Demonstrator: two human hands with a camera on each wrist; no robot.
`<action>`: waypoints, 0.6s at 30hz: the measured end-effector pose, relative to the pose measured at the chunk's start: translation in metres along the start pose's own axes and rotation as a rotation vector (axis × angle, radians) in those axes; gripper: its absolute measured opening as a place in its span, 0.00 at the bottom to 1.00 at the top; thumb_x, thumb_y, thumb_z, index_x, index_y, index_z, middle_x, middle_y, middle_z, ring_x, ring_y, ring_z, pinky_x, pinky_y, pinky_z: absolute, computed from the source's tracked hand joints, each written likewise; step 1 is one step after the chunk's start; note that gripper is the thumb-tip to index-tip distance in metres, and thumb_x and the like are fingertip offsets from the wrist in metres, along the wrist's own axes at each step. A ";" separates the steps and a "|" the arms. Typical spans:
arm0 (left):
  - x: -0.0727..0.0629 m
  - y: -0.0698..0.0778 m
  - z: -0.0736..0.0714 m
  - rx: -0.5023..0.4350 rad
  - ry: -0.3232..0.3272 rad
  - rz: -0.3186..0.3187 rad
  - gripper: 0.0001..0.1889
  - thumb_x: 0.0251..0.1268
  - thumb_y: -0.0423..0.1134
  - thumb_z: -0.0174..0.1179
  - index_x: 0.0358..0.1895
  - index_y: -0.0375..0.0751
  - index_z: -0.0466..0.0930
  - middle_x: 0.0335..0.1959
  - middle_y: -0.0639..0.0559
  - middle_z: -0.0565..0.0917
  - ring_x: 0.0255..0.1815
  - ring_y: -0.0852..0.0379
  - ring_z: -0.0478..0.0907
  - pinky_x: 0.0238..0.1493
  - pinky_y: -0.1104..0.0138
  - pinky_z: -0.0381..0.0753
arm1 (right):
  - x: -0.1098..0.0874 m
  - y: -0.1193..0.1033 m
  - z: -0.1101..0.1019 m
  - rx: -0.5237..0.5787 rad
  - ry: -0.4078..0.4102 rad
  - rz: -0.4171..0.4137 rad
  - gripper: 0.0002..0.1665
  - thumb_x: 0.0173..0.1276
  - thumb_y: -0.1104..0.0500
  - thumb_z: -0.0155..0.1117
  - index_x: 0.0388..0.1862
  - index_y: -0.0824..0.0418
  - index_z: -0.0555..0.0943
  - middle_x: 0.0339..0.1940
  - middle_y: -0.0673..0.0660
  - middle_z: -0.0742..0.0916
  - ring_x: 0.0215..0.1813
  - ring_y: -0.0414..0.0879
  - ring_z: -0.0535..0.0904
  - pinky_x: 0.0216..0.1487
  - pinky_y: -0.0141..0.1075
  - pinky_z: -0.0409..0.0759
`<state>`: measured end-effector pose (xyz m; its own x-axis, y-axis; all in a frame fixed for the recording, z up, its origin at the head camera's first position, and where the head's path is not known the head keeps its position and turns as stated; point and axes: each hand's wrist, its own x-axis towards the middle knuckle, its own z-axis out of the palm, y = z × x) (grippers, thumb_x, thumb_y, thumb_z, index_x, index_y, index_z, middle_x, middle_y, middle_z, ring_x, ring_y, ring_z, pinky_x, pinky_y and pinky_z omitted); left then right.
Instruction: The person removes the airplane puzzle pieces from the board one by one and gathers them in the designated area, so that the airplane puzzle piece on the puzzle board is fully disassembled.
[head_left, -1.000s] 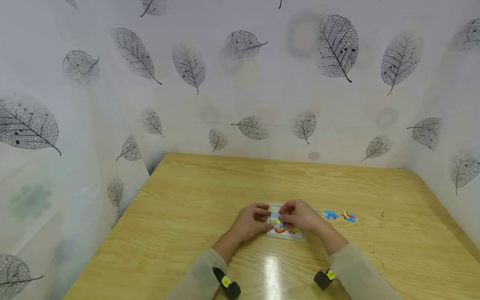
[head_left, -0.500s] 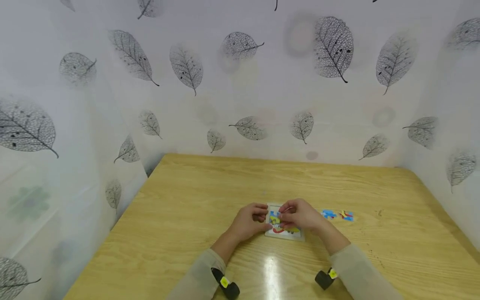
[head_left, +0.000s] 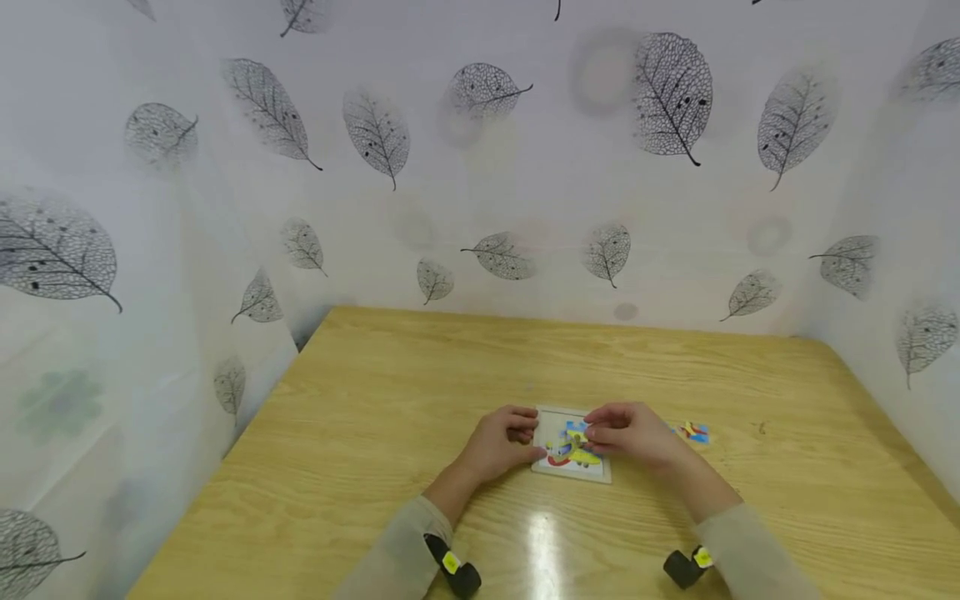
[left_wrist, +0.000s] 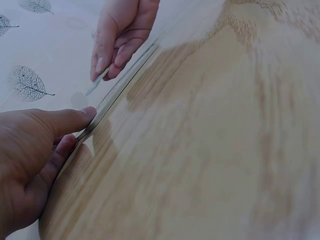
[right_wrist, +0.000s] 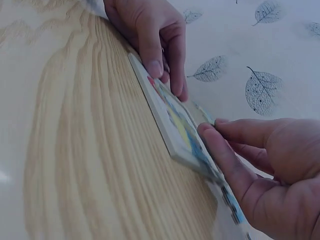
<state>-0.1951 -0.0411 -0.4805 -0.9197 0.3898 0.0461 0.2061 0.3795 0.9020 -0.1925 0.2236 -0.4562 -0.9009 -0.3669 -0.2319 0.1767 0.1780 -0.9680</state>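
Head view: my left hand [head_left: 501, 446] grips the left rim of the part-filled puzzle tray [head_left: 572, 476], flat on the surface [head_left: 405, 375]. My right hand [head_left: 636, 435] has its fingers clamped on a thin piece [left_wrist: 95, 86], tilted above the tray's right side — I'd call this the fitting step. Next seems to want matching edges, then a flat press — a loose piece [head_left: 694, 432] lies off to the right.
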 end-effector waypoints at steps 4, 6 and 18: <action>0.000 0.000 0.001 -0.004 -0.003 0.003 0.26 0.52 0.35 0.76 0.56 0.33 0.82 0.56 0.46 0.82 0.44 0.62 0.80 0.47 0.74 0.82 | -0.009 0.003 -0.012 -0.005 0.025 0.017 0.25 0.70 0.63 0.66 0.58 0.79 0.74 0.43 0.54 0.87 0.45 0.42 0.87 0.50 0.36 0.86; 0.000 0.000 0.001 -0.007 -0.006 -0.005 0.26 0.53 0.36 0.76 0.56 0.33 0.82 0.56 0.46 0.82 0.44 0.62 0.80 0.47 0.74 0.81 | -0.013 0.004 -0.017 -0.011 0.044 0.026 0.25 0.69 0.62 0.67 0.58 0.79 0.75 0.43 0.54 0.87 0.45 0.42 0.87 0.49 0.36 0.86; 0.000 0.000 -0.001 0.003 -0.005 -0.008 0.25 0.53 0.37 0.76 0.56 0.35 0.83 0.56 0.48 0.82 0.44 0.62 0.80 0.47 0.75 0.81 | -0.033 0.007 -0.033 -0.126 0.143 0.052 0.23 0.69 0.62 0.67 0.54 0.79 0.77 0.43 0.56 0.88 0.42 0.42 0.87 0.46 0.35 0.87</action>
<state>-0.1953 -0.0422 -0.4805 -0.9199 0.3904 0.0366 0.1995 0.3857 0.9008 -0.1748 0.2666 -0.4525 -0.9405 -0.2229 -0.2564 0.1812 0.3095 -0.9335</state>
